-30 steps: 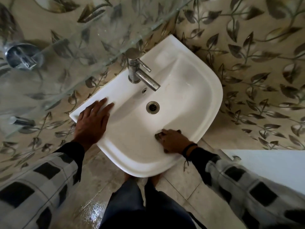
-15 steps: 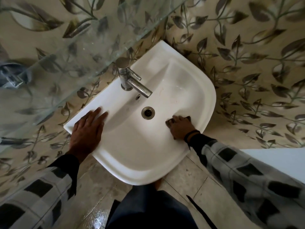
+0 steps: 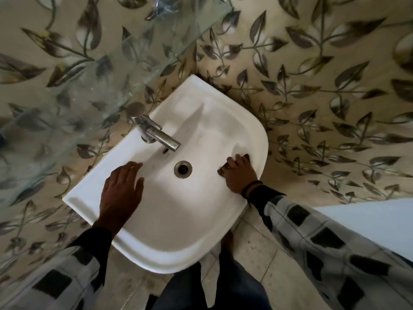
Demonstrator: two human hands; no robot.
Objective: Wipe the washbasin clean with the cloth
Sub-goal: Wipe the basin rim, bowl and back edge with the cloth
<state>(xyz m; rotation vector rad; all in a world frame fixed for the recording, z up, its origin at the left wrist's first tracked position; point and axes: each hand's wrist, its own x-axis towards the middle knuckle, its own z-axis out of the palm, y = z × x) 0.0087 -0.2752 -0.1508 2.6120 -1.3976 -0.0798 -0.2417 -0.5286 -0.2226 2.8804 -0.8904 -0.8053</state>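
Note:
The white washbasin is fixed to the leaf-patterned wall, with a round metal drain in its bowl. My right hand holds a small dark cloth against the bowl's right inner side, just below the rim. Most of the cloth is hidden under the hand; dark edges show at the fingertips and by the thumb. My left hand is over the basin's left rim with relaxed fingers reaching toward the bowl, holding nothing.
A chrome tap stands at the back left of the basin, its spout over the bowl. A glass shelf juts out above and to the left. A white fixture lies at the right. My legs stand on the tiled floor.
My right hand has slid the cloth from the front of the bowl round to its right side. My left hand has left its flat rest on the rim and shifted toward the bowl.

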